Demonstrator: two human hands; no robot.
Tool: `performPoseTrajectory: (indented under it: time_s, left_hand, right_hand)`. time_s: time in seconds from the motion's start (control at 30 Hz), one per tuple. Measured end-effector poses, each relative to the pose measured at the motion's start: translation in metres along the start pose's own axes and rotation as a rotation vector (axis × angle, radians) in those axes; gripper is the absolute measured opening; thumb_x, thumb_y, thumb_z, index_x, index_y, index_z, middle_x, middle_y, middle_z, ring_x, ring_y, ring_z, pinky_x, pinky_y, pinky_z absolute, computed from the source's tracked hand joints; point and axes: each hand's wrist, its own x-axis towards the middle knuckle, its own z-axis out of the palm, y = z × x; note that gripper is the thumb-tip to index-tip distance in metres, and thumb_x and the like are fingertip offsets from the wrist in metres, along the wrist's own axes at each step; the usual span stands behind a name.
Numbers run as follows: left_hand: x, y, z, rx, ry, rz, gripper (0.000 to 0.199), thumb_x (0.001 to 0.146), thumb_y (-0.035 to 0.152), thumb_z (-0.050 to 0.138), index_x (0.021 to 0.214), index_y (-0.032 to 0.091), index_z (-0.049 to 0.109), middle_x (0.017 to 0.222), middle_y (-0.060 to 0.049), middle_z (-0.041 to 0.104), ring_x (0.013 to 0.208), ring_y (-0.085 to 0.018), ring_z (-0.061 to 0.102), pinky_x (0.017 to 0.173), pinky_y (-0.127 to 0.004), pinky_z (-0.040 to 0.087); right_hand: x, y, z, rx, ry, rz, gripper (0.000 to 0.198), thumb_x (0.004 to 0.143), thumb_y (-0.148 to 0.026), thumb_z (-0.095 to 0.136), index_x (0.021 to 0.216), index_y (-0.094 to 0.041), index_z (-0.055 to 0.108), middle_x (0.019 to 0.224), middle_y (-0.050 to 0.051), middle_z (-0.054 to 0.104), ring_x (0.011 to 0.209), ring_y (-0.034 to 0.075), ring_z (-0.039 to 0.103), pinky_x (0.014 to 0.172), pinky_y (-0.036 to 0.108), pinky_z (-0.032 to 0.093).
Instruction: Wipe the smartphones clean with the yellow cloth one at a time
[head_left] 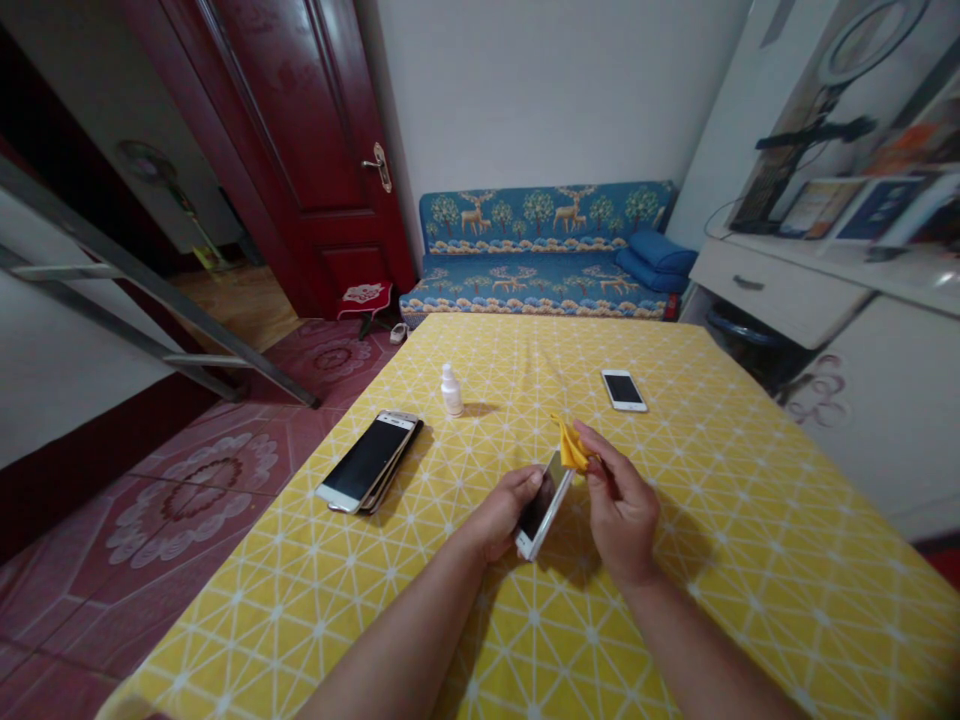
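Observation:
In my left hand (510, 510) is a white smartphone (541, 508), tilted above the table, with my thumb on its dark screen side. My right hand (621, 497) pinches a yellow cloth (573, 448), which touches the upper end of that phone. To the left, a stack of phones (367, 465) lies on the table, a white one with a black screen on top. A small white bottle (451, 392) stands upright beyond my left hand. Farther back on the right lies another white phone (623, 390), screen up.
The table has a yellow patterned cloth (300, 610). Behind it is a blue sofa (525, 270) with folded blue cushions (656, 262). A white desk (780, 300) stands at the right, a metal ladder (187, 310) at the left, near a red door (307, 150) and a small stool (365, 298).

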Motion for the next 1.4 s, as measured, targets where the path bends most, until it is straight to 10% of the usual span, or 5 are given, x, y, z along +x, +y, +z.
performPoseTrajectory:
  time_s: [0.43,0.8,1.07,1.4]
  left_hand:
    - [-0.003,0.001,0.002,-0.024,-0.085,-0.032,0.041,0.07,0.048,0.077,0.086,0.012,0.064,0.055,0.004,0.047,0.048,-0.007,0.039,0.049,-0.021,0.028]
    - [-0.003,0.004,0.005,-0.017,-0.038,-0.033,0.039,0.073,0.048,0.073,0.087,0.013,0.064,0.053,0.004,0.047,0.04,-0.006,0.038,0.041,-0.019,0.028]
    - [0.001,0.002,0.003,-0.033,-0.088,-0.014,0.067,0.08,0.041,0.066,0.14,0.025,0.042,0.063,0.004,0.056,0.032,-0.004,0.036,0.033,-0.015,0.021]
    - [0.005,0.008,0.0,-0.143,-0.084,-0.063,0.046,0.076,0.052,0.063,0.096,0.011,0.066,0.062,-0.004,0.059,0.044,-0.009,0.046,0.038,-0.018,0.028]
  right_hand:
    - [-0.001,0.007,0.006,0.076,-0.045,0.361,0.019,0.088,-0.039,0.056,0.089,-0.021,0.062,0.072,0.0,0.064,0.066,0.015,0.058,0.06,0.024,0.048]
    - [-0.009,0.007,0.01,-0.075,0.076,0.244,0.022,0.09,-0.029,0.054,0.103,-0.018,0.068,0.088,0.008,0.074,0.076,0.019,0.07,0.068,0.027,0.056]
    - [-0.009,0.0,0.009,-0.185,0.028,0.046,0.039,0.093,-0.021,0.052,0.131,-0.025,0.06,0.123,0.008,0.068,0.104,0.019,0.069,0.086,0.029,0.057]
    - [-0.006,0.005,0.01,-0.226,-0.047,0.157,0.038,0.094,-0.023,0.048,0.131,-0.024,0.059,0.127,0.006,0.065,0.109,0.019,0.067,0.09,0.029,0.056]
